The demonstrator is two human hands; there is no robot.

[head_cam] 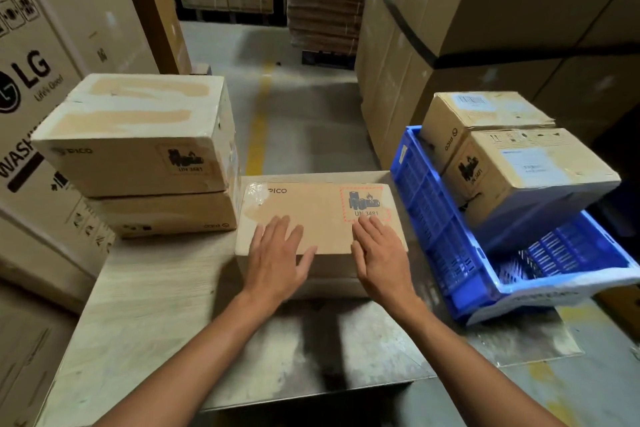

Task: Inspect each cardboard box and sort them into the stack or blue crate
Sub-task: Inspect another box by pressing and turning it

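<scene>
A brown PICO cardboard box with a red-framed battery label lies on the work table right in front of me. My left hand rests flat on its near top edge, fingers spread. My right hand lies flat on the box's near right part, fingers straight. To the left stands a stack of two boxes. On the right, a blue crate tilts towards me and holds two cardboard boxes, one behind the other.
Big LG cartons wall off the left side. Tall strapped cartons rise behind the crate. A concrete aisle with a yellow line runs ahead between them. A metal plate covers the table's near right part.
</scene>
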